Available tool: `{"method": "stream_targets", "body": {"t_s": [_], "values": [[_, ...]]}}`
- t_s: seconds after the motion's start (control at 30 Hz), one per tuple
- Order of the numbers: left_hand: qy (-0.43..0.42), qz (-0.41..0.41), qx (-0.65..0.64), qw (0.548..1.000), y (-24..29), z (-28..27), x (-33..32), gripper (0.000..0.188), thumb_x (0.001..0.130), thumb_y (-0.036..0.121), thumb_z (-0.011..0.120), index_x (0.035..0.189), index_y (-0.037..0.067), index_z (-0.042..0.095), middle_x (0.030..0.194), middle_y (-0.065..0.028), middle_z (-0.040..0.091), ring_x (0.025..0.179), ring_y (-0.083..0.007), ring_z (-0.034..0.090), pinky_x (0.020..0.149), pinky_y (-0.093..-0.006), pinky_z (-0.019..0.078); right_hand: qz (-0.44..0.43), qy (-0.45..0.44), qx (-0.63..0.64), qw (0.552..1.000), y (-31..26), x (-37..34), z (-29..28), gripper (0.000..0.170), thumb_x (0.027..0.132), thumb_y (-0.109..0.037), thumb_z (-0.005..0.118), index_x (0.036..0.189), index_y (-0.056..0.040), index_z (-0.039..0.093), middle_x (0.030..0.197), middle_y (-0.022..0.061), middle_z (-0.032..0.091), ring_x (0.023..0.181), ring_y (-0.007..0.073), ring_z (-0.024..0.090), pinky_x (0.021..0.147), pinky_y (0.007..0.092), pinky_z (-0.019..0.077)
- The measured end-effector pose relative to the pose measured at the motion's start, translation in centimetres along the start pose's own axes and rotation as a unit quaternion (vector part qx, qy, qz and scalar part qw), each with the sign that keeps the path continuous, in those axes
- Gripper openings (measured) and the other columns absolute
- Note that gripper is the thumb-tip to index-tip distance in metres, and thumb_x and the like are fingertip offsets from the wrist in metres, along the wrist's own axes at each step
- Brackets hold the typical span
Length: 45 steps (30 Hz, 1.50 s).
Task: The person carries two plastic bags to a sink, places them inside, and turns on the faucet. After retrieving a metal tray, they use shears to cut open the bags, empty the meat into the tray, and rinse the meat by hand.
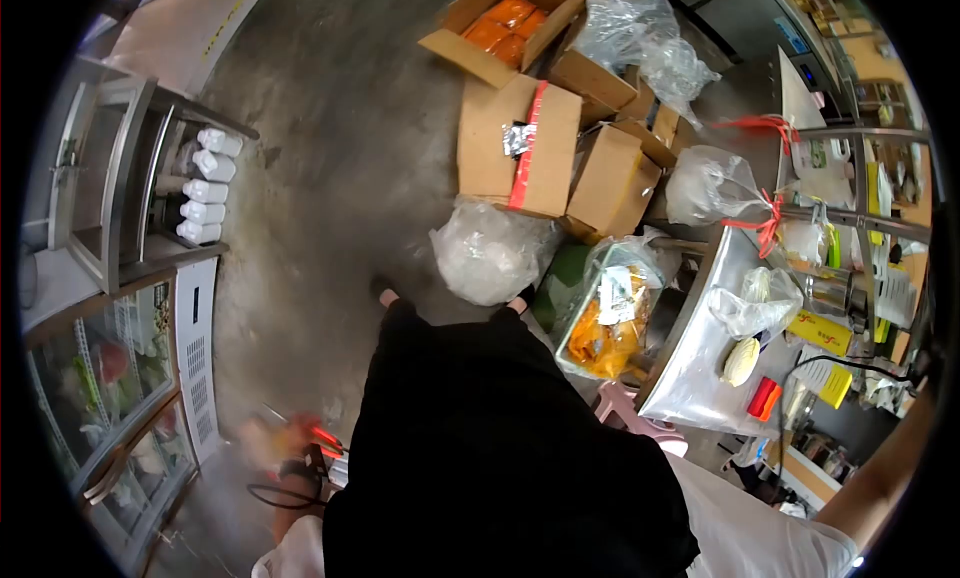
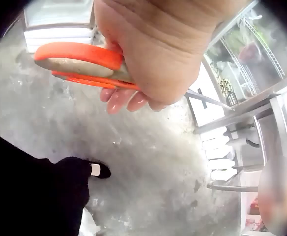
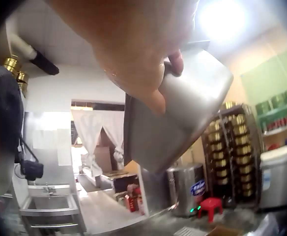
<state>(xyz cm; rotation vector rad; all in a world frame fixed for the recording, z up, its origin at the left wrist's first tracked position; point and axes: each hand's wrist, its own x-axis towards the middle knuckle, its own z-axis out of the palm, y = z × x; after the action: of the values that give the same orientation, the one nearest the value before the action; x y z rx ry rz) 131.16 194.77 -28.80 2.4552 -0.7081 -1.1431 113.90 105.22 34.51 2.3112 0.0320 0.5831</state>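
My left hand (image 2: 158,49) grips scissors with orange handles (image 2: 82,49), the handle loops sticking out beside the palm in the left wrist view. The head view shows that hand (image 1: 275,443) blurred at lower left, beside the orange handles (image 1: 328,438). In the right wrist view my right hand (image 3: 133,61) pinches a grey metal pan (image 3: 195,96) by its side, thumb and a fingertip on it. The pan is tilted and raised. Only the right forearm shows in the head view, at the right edge.
Cardboard boxes (image 1: 520,143), a clear bag (image 1: 490,253) and a green crate (image 1: 570,298) stand on the floor ahead. A metal table (image 1: 690,373) is at right, a glass-door fridge (image 1: 195,358) at left. A red stool (image 3: 211,209) stands near a steel drum (image 3: 183,189).
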Motion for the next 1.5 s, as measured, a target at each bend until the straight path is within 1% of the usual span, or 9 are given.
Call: {"method": "stream_targets", "body": {"t_s": [0.37,0.53,0.63,0.73,0.9,0.97,1.0,1.13,1.5], "values": [[0.017,-0.137,-0.321,0.937,-13.7,-8.4,-2.6,0.033,0.094,0.014,0.049,0.126,0.003,0.047,0.106,-0.0196,0.063,0.090,-0.0296,0.063,0.081,-0.0402,0.0539,0.130,-0.223,0.332,0.907,-29.1,18.9,12.6,0.030,0.070,-0.005,0.076,0.096,-0.0019,0.061,0.087,0.0107,0.060,0.082,0.0262,0.062,0.075,0.0322,0.0508],[0.061,-0.302,-0.621,0.720,-15.1,-5.7,-6.4,0.025,0.092,0.011,0.052,0.116,0.005,0.051,0.093,-0.0086,0.063,0.090,-0.0273,0.062,0.081,-0.0381,0.0510,0.054,-0.195,0.378,0.903,-36.1,24.4,14.7,0.027,0.066,-0.002,0.075,0.086,-0.0012,0.058,0.081,0.0101,0.058,0.080,0.0294,0.054,0.069,0.0367,0.0465],[-0.142,-0.163,-0.888,0.406,-18.0,-3.9,-8.5,0.015,0.094,0.015,0.052,0.106,0.006,0.055,0.091,-0.0085,0.060,0.088,-0.0259,0.063,0.079,-0.0361,0.0515,0.048,-0.160,0.404,0.899,-38.7,26.9,16.8,0.029,0.065,-0.005,0.077,0.088,-0.0023,0.060,0.083,0.0107,0.058,0.080,0.0300,0.055,0.070,0.0371,0.0467],[0.059,-0.177,-0.097,0.978,-14.0,-7.8,-11.1,0.022,0.095,0.024,0.052,0.107,0.006,0.055,0.087,-0.0103,0.060,0.088,-0.0277,0.064,0.077,-0.0386,0.0538,0.050,-0.137,0.430,0.891,-40.3,29.7,17.7,0.029,0.066,-0.006,0.076,0.088,-0.0026,0.058,0.084,0.0126,0.057,0.082,0.0324,0.055,0.071,0.0387,0.0466],[0.186,-0.361,-0.675,0.616,-15.4,-6.2,-7.6,0.032,0.091,0.027,0.051,0.106,-0.001,0.055,0.086,-0.0161,0.066,0.078,-0.0290,0.066,0.071,-0.0391,0.0563,0.048,-0.083,0.452,0.887,-42.7,34.1,18.7,0.038,0.053,0.000,0.078,0.080,-0.0030,0.052,0.078,0.0130,0.052,0.078,0.0342,0.051,0.066,0.0419,0.0435],[0.230,-0.376,-0.632,0.637,-10.6,-8.7,-4.7,0.029,0.091,0.023,0.050,0.100,-0.003,0.058,0.087,-0.0190,0.067,0.068,-0.0253,0.066,0.068,-0.0375,0.0568,0.037,-0.076,0.469,0.879,-43.3,35.3,18.3,0.035,0.052,0.004,0.075,0.079,-0.0019,0.053,0.077,0.0144,0.052,0.076,0.0355,0.051,0.064,0.0425,0.0427],[0.227,-0.291,-0.444,0.816,-7.6,-11.6,-3.5,0.026,0.092,0.022,0.051,0.093,-0.002,0.061,0.081,-0.0158,0.066,0.061,-0.0196,0.062,0.062,-0.0352,0.0554,0.024,-0.072,0.476,0.876,-43.8,36.5,17.6,0.034,0.052,0.005,0.074,0.079,-0.0018,0.054,0.077,0.0141,0.053,0.076,0.0354,0.051,0.065,0.0423,0.0430],[0.290,-0.302,-0.597,0.684,-3.4,-19.7,4.0,0.029,0.096,0.024,0.048,0.094,0.002,0.065,0.064,-0.0055,0.057,0.058,-0.0162,0.056,0.058,-0.0293,0.0459,-0.037,-0.046,0.492,0.869,-45.9,41.7,18.0,0.030,0.052,0.004,0.069,0.079,-0.0023,0.056,0.079,0.0114,0.057,0.078,0.0337,0.054,0.068,0.0413,0.0452],[0.366,-0.247,-0.499,0.746,1.6,-49.7,15.6,0.026,0.096,0.025,0.053,0.097,0.003,0.067,0.065,0.0012,0.054,0.061,-0.0089,0.051,0.058,-0.0253,0.0416,-0.228,0.046,0.535,0.812,-51.7,68.5,24.6,0.040,0.044,-0.003,0.068,0.083,-0.0044,0.061,0.084,0.0076,0.061,0.086,0.0290,0.058,0.073,0.0399,0.0475]]}}
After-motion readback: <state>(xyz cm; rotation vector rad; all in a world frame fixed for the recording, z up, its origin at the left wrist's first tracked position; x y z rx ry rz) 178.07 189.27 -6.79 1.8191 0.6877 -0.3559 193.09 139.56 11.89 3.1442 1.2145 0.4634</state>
